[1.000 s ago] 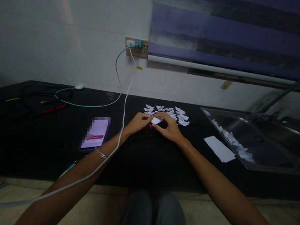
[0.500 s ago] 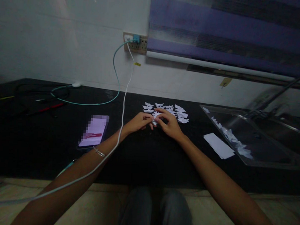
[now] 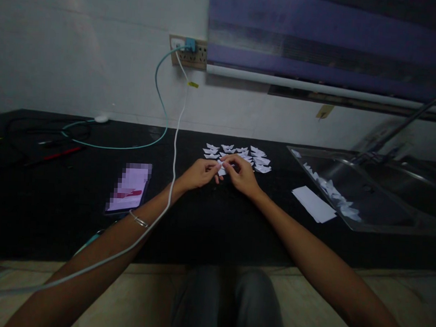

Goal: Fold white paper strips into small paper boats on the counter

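Observation:
Between my two hands is a small folded piece of white paper [image 3: 222,171], partly covered by fingers. My left hand [image 3: 200,174] pinches its left side with thumb and fingers. From the right, my right hand [image 3: 241,175] closes on it with thumb and forefinger. Just behind the hands, several folded paper boats [image 3: 260,160] stand in rows on the black counter [image 3: 215,226]; my right hand hides some of them.
A stack of white paper [image 3: 313,204] lies right of my hands, beside a steel sink [image 3: 393,200] with folded papers [image 3: 334,191] along its edge. At left lies a phone [image 3: 130,188]. A white cable [image 3: 174,157] crosses over my left forearm.
The whole view has shifted slightly, so things appear a little farther left and higher. Both hands stay together on the folded paper, with small finger movements.

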A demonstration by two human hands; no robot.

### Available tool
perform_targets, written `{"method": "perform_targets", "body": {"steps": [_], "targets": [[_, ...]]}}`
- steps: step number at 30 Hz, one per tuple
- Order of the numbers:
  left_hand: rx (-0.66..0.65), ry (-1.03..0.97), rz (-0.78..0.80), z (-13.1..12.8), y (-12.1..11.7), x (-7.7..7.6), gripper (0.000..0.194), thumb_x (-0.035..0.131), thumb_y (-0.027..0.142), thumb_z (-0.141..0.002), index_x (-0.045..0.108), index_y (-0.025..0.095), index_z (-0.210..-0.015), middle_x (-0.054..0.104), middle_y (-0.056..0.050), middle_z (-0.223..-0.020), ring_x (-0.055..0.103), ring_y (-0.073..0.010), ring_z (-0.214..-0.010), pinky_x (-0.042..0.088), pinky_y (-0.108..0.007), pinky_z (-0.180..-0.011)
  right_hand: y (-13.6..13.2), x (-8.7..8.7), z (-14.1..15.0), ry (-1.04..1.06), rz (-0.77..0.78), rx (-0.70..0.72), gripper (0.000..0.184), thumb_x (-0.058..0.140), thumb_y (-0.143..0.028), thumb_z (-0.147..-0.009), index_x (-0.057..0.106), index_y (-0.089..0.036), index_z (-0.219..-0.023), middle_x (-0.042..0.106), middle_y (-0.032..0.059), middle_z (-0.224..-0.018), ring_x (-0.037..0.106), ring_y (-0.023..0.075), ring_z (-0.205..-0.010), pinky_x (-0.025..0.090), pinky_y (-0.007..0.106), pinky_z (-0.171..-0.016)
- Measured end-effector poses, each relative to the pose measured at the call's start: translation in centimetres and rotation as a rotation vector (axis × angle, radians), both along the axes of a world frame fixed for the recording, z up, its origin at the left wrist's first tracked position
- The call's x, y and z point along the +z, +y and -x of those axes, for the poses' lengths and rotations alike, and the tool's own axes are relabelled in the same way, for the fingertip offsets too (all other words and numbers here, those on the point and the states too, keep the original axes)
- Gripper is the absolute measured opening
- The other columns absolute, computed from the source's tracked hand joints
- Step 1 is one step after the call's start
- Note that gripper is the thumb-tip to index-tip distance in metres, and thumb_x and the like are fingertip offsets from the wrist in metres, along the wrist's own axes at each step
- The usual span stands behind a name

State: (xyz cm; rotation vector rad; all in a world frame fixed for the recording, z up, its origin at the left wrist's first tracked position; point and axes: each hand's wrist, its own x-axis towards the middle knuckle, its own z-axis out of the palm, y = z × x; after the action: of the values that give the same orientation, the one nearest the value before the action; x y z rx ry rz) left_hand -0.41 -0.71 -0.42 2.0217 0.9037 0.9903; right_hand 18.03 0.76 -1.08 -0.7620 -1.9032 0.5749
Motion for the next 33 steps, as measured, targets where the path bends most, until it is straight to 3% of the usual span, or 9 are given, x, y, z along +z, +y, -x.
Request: {"method": "perform_targets", "body": {"steps": [4, 8, 13, 16, 22, 25, 29, 33], "targets": [[0.042, 0.041, -0.040, 0.3, 0.2, -0.2, 0.040, 0.046, 0.043, -0.096, 0.065, 0.014, -0.077, 0.070, -0.005, -0.070, 0.067, -0.0132, -0.064, 0.050, -0.024, -0.066, 0.2, -0.3, 0.3, 0.102, 0.141, 0.020, 0.019, 0.063, -0.040, -0.087, 0.060, -0.022, -0.095, 0.067, 0.0068, -0.104, 0.063, 0.0198, -0.094, 0.051, 0.035, -0.084], [0.096, 0.104, -0.117, 0.5, 0.1, 0.0, 0.038, 0.045, 0.037, -0.097, 0.062, 0.014, -0.072, 0.068, -0.002, -0.066, 0.064, -0.0113, -0.059, 0.047, -0.021, -0.061, 0.6, -0.1, 0.1, 0.191, 0.337, 0.101, 0.043, 0.079, -0.038, -0.070, 0.059, -0.024, -0.106, 0.069, 0.0034, -0.094, 0.065, 0.0177, -0.084, 0.053, 0.032, -0.076], [0.130, 0.115, -0.146, 0.3, 0.0, 0.1, 0.038, 0.045, 0.036, -0.097, 0.062, 0.014, -0.070, 0.065, -0.001, -0.062, 0.060, -0.0095, -0.055, 0.043, -0.020, -0.057, 0.9, 0.4, -0.2, 0.187, 0.366, 0.036, 0.029, 0.081, -0.035, -0.066, 0.067, -0.020, -0.086, 0.069, 0.0029, -0.080, 0.064, 0.0173, -0.072, 0.053, 0.033, -0.069], [0.110, 0.039, -0.062, 0.1, 0.2, 0.1, 0.040, 0.047, 0.042, -0.096, 0.063, 0.013, -0.073, 0.066, -0.002, -0.063, 0.059, -0.0094, -0.055, 0.043, -0.019, -0.056, 0.8, 0.5, -0.1, 0.188, 0.310, -0.039, 0.024, 0.080, -0.034, -0.067, 0.069, -0.020, -0.083, 0.070, 0.0028, -0.078, 0.064, 0.0176, -0.070, 0.053, 0.032, -0.067], [0.062, -0.105, 0.384, 0.0, 1.0, -0.1, 0.066, 0.035, 0.065, -0.093, 0.065, 0.010, -0.071, 0.064, -0.006, -0.054, 0.057, -0.0099, -0.043, 0.032, -0.019, -0.040, -0.3, 0.1, 0.2, 0.153, 0.068, -0.133, 0.005, 0.070, -0.027, -0.080, 0.072, -0.023, -0.080, 0.073, 0.0039, -0.086, 0.066, 0.0211, -0.083, 0.053, 0.038, -0.081], [0.050, -0.138, 0.411, 0.1, 1.1, -0.2, 0.060, 0.045, 0.064, -0.091, 0.066, 0.010, -0.076, 0.067, -0.008, -0.058, 0.058, -0.0093, -0.044, 0.030, -0.018, -0.040, -0.6, -0.1, 0.3, 0.090, -0.061, -0.100, 0.008, 0.066, -0.021, -0.084, 0.073, -0.025, -0.083, 0.073, 0.0040, -0.093, 0.066, 0.0225, -0.094, 0.050, 0.042, -0.092], [0.076, -0.162, 0.449, 0.3, 1.1, -0.1, 0.053, 0.053, 0.058, -0.089, 0.066, 0.009, -0.077, 0.069, -0.011, -0.063, 0.062, -0.0102, -0.049, 0.030, -0.017, -0.040, -0.5, -0.2, 0.1, 0.020, -0.199, -0.124, 0.011, 0.064, -0.018, -0.084, 0.072, -0.025, -0.083, 0.072, 0.0041, -0.097, 0.063, 0.0236, -0.099, 0.047, 0.046, -0.095], [-0.011, -0.188, 0.429, 0.4, 1.2, -0.3, 0.052, 0.054, 0.058, -0.088, 0.067, 0.009, -0.084, 0.072, -0.013, -0.074, 0.066, -0.0126, -0.059, 0.033, -0.017, -0.043, -0.6, 0.1, -0.1, -0.054, -0.260, -0.128, 0.012, 0.063, -0.017, -0.084, 0.071, -0.026, -0.083, 0.068, 0.0050, -0.105, 0.060, 0.0249, -0.106, 0.045, 0.049, -0.096]]}}
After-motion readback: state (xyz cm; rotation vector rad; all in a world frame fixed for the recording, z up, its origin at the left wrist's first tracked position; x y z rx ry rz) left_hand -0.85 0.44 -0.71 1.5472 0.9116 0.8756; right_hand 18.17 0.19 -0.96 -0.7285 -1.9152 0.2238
